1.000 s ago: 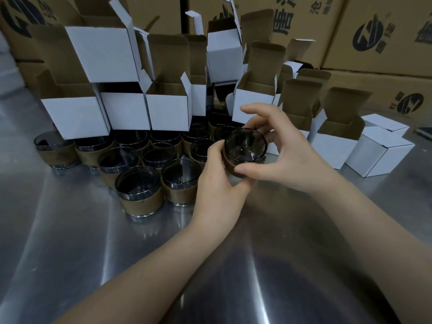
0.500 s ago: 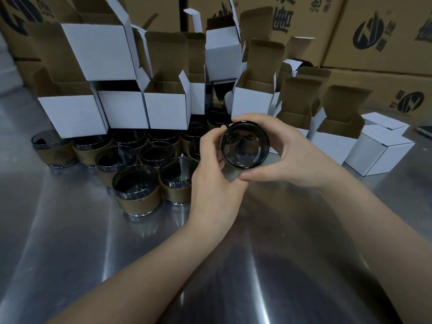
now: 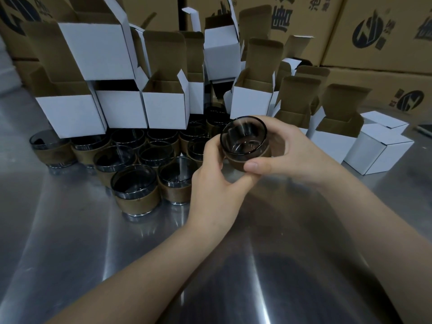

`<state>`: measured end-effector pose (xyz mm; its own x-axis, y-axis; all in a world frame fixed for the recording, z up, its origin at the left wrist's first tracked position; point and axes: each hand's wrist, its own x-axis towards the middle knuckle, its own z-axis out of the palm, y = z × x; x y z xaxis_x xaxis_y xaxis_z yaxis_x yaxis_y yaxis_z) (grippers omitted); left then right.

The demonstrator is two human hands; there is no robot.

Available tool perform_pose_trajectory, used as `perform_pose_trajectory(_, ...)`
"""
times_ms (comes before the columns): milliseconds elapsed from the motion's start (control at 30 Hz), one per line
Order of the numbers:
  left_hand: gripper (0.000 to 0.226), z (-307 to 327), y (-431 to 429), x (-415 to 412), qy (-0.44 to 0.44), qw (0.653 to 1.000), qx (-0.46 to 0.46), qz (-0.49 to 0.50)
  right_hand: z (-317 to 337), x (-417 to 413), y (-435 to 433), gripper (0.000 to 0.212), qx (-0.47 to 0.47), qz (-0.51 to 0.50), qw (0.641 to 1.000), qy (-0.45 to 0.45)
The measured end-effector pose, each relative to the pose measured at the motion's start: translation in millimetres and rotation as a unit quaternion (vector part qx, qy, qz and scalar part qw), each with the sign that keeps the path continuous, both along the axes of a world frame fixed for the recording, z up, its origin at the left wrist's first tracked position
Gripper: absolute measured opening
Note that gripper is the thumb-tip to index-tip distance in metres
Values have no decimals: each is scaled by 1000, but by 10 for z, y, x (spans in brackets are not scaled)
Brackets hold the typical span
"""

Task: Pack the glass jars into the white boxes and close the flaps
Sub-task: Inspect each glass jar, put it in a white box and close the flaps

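Note:
A smoky glass jar (image 3: 244, 139) with a brown paper sleeve is held above the steel table, tilted with its mouth up and toward me. My left hand (image 3: 215, 174) grips its left side, and my right hand (image 3: 289, 152) wraps its right side with the thumb under the base. Several more sleeved jars (image 3: 135, 188) stand clustered on the table to the left. Behind them stand several open white boxes (image 3: 166, 111) with raised brown flaps. One closed white box (image 3: 376, 148) sits at the right.
The shiny steel table (image 3: 233, 265) stretches toward me. Large brown printed cartons (image 3: 378, 29) form a wall behind the white boxes. An open white box (image 3: 334, 141) stands just right of my right hand.
The jar has been turned in both hands: its mouth faced me half a second ago and is now tipped upward. My hands stayed in about the same place.

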<state>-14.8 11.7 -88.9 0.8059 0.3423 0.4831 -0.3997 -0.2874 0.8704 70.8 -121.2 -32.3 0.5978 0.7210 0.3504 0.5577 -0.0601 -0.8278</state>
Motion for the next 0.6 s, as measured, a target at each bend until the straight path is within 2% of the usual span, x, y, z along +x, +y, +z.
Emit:
perform_pose_trajectory(367, 66, 35, -4, -24, 0, 1000, -1, -12, 25, 63, -101, 77, -29, 79, 994, 65)
perform_pose_trajectory(467, 67, 41, -21, -34, 9, 999, -9, -32, 26, 81, -120, 73, -3, 105, 989, 106)
perform_pose_trajectory(600, 67, 13, -30, -24, 10, 999, -4, -39, -3, 117, -147, 67, 34, 90, 984, 150)
